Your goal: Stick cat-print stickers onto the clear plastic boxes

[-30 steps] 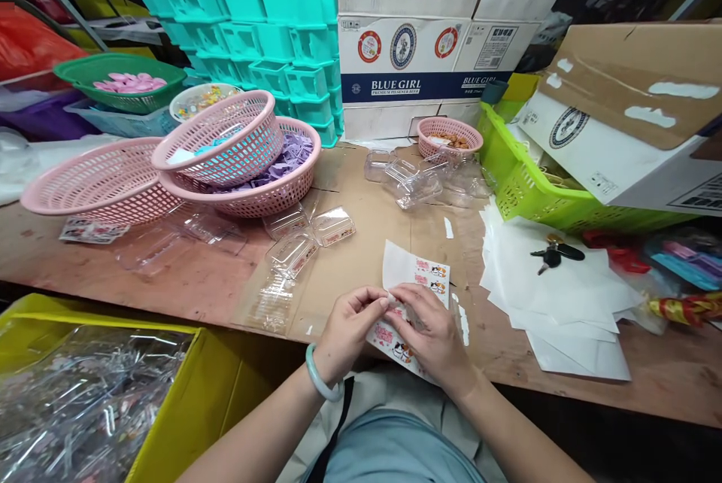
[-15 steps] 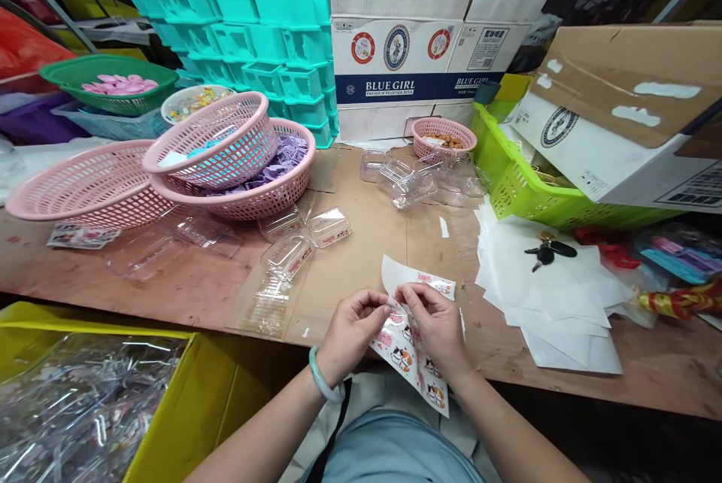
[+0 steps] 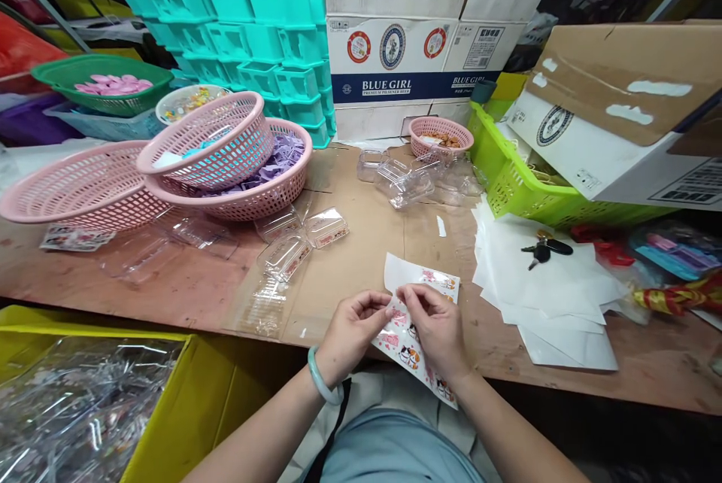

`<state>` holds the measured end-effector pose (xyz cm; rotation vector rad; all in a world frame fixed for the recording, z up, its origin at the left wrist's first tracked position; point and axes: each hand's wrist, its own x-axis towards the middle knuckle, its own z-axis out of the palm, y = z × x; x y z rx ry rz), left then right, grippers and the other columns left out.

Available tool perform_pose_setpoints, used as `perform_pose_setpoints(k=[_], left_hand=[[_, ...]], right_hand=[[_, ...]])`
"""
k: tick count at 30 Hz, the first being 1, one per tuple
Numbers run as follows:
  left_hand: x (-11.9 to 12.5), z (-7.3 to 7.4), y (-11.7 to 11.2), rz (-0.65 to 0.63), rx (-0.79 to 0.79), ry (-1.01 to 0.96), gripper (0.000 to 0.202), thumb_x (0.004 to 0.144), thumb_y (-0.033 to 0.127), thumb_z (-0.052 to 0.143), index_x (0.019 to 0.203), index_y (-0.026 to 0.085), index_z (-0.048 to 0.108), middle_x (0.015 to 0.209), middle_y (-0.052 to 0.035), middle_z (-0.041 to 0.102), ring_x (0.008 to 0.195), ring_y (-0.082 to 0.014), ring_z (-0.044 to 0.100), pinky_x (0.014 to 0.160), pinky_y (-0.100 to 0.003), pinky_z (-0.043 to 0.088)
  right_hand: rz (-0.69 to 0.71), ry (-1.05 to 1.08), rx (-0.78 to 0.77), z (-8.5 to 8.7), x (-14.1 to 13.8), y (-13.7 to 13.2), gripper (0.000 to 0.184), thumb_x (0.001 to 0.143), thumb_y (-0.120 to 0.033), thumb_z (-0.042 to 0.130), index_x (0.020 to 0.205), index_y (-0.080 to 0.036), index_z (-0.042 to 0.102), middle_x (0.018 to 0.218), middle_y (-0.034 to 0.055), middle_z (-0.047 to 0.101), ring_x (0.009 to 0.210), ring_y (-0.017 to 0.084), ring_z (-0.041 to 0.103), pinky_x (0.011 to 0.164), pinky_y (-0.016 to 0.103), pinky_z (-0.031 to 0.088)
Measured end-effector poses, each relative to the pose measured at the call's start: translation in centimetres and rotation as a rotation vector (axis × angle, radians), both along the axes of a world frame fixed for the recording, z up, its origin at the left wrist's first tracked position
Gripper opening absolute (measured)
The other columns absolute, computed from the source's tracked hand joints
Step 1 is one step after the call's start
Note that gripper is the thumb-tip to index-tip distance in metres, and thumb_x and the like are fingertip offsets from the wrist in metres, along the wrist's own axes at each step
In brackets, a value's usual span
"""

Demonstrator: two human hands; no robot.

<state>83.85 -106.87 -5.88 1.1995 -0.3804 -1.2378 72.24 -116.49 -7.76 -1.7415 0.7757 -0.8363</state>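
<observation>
1. Running in front of the person's lap, the near edge of the table [image 3: 665,385] passes behind the sticker sheet [image 3: 408,356], whose lower part reaches out past it.
2. Room to move lies just ahead of the hands: a flat stretch of brown cardboard [image 3: 366,261] between clear plastic boxes [image 3: 326,229] on the left and fanned white papers [image 3: 556,310] on the right.
3. Farther back, that stretch meets more clear containers [image 3: 406,186] and a small pink basket [image 3: 443,135]; the yellow bin [image 3: 197,393] stands below table height, left of the left forearm.
4. Glossy white and slanted, the sheet bears pink lettering and cats in black, orange and white; its upper left part is plain white.
5. Covering part of it, the right hand [image 3: 437,325] has thumb and forefinger brought together, clamped on the sheet.
6. Beside the sheet's left edge, the left hand [image 3: 353,329] has thumb and forefinger nearly meeting; whether they pinch anything, I cannot tell.
</observation>
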Motion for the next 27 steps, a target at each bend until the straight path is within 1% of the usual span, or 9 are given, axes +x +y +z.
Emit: perform_pose_setpoints(k=[2,6,8,11,15,18,20,24,27], left_hand=[[0.0,-0.1,0.1,0.026,0.024,0.013,0.034,0.063,0.037,0.079,0.083,0.014,0.066,0.069,-0.0022,0.066,0.061,-0.0120,0.057,0.060,-0.024,0.043],[0.1,0.2,0.3,-0.002,0.027,0.078,0.032,0.064,0.037,0.077,0.083,0.013,0.068,0.072,-0.0025,0.066,0.061,-0.0115,0.056,0.060,-0.023,0.043],[0.1,0.3,0.2,-0.016,0.035,0.071,0.032,0.063,0.036,0.078,0.082,0.013,0.069,0.072,-0.0022,0.066,0.062,-0.0112,0.056,0.061,-0.023,0.043],[0.2,0.2,0.0,-0.012,0.009,-0.032,0.032,0.062,0.037,0.079,0.081,0.012,0.070,0.072,-0.0023,0.065,0.064,-0.0109,0.054,0.062,-0.023,0.043],[0.1,-0.3,-0.1,-0.011,-0.020,-0.110,0.032,0.064,0.037,0.078,0.083,0.011,0.072,0.076,-0.0041,0.066,0.067,-0.0116,0.054,0.063,-0.023,0.043],[-0.1,-0.5,0.0,0.000,0.005,-0.027,0.035,0.062,0.037,0.080,0.084,0.011,0.069,0.073,-0.0041,0.067,0.063,-0.0118,0.056,0.061,-0.024,0.044],[-0.2,-0.5,0.1,0.011,0.018,0.033,0.035,0.064,0.037,0.079,0.085,0.012,0.067,0.073,-0.0042,0.068,0.062,-0.0127,0.058,0.061,-0.025,0.045],[-0.3,0.0,0.3,0.028,0.000,0.065,0.029,0.068,0.034,0.075,0.086,0.013,0.067,0.074,-0.0031,0.066,0.063,-0.0113,0.057,0.063,-0.023,0.044],[-0.1,0.2,0.3,0.003,0.005,0.015,0.025,0.069,0.032,0.074,0.084,0.013,0.068,0.072,-0.0019,0.063,0.063,-0.0103,0.054,0.062,-0.022,0.043]], right_hand=[[0.009,-0.006,0.021,0.1,-0.1,-0.2,0.018,0.089,-0.033,0.055,0.086,-0.021,0.068,0.084,0.0047,0.069,0.079,0.019,0.065,0.073,0.032,0.053],[0.192,0.073,-0.228,0.8,-0.7,-0.2,0.017,0.081,-0.026,0.065,0.098,-0.023,0.068,0.099,0.0051,0.069,0.094,0.020,0.064,0.086,0.034,0.050],[0.206,0.088,-0.322,1.0,-0.9,-0.1,0.019,0.082,-0.022,0.064,0.101,-0.024,0.068,0.100,0.0054,0.070,0.094,0.020,0.064,0.085,0.035,0.051],[0.197,0.067,-0.346,0.9,-0.8,0.0,0.017,0.085,-0.020,0.059,0.099,-0.024,0.069,0.097,0.0054,0.071,0.091,0.020,0.065,0.084,0.035,0.052],[0.123,0.031,-0.154,0.3,-0.2,-0.2,0.014,0.086,-0.026,0.058,0.087,-0.022,0.071,0.089,0.0053,0.072,0.084,0.020,0.067,0.080,0.035,0.053],[-0.007,0.008,0.099,0.0,0.1,-0.6,0.021,0.086,-0.035,0.058,0.081,-0.019,0.070,0.081,0.0056,0.072,0.077,0.020,0.067,0.072,0.033,0.054],[-0.030,-0.003,0.147,0.0,0.0,-0.8,0.023,0.085,-0.038,0.059,0.083,-0.018,0.070,0.083,0.0060,0.072,0.079,0.020,0.067,0.073,0.033,0.054],[0.158,0.071,-0.191,0.8,-0.6,-0.5,0.017,0.082,-0.029,0.065,0.096,-0.021,0.069,0.098,0.0066,0.070,0.095,0.021,0.064,0.087,0.036,0.050],[0.184,0.091,-0.425,1.1,-0.8,-0.2,0.015,0.084,-0.020,0.061,0.098,-0.022,0.068,0.096,0.0062,0.070,0.093,0.020,0.064,0.089,0.039,0.048]])
